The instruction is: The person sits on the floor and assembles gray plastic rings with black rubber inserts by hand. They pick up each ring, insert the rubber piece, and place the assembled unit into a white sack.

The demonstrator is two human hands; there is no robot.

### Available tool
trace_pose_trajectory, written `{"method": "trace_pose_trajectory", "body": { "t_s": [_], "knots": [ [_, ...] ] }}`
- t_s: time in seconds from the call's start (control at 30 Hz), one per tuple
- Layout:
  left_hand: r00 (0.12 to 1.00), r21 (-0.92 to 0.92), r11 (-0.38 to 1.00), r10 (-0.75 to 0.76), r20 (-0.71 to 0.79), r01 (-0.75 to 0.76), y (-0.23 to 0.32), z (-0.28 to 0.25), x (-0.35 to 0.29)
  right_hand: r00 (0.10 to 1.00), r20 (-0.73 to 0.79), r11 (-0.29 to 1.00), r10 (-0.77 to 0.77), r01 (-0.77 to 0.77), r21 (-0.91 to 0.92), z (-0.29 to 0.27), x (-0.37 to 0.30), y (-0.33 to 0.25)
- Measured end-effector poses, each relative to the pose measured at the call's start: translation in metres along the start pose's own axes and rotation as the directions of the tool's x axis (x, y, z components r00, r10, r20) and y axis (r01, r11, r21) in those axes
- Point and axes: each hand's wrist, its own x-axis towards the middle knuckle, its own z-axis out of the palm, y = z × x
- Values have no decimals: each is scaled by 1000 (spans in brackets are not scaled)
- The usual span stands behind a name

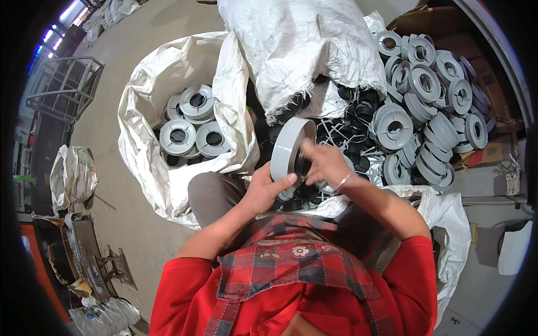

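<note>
Clamping grey ring [284, 148] in grip of left hand [264, 189]; with right hand [328, 163] near open side, cannot tell grip there; similar rings [196, 116] inside white sack's [235, 101] rim.

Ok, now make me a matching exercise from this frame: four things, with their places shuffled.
1. Wide grey plastic ring
2. Open white woven sack with round grey parts inside
3. Tumbled heap of grey ring-shaped parts
4. Red-and-dark checked cloth apron

A. Upper right of the picture
B. Lower middle of the picture
C. In the left hand
D. Upper left of centre

Pairs: 1-C; 2-D; 3-A; 4-B
</note>
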Motion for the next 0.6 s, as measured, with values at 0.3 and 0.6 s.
{"method": "trace_pose_trajectory", "body": {
  "t_s": [0.3,0.6],
  "knots": [
    [588,707,620,727,-354,-341,95,-70,12,991,-132,222,-2,-129,-966,-137,75,58],
    [901,69,984,-123,-415,166,-14,-23,20,1000,13,177,3,12,-984,-102,89,69]
  ]
}}
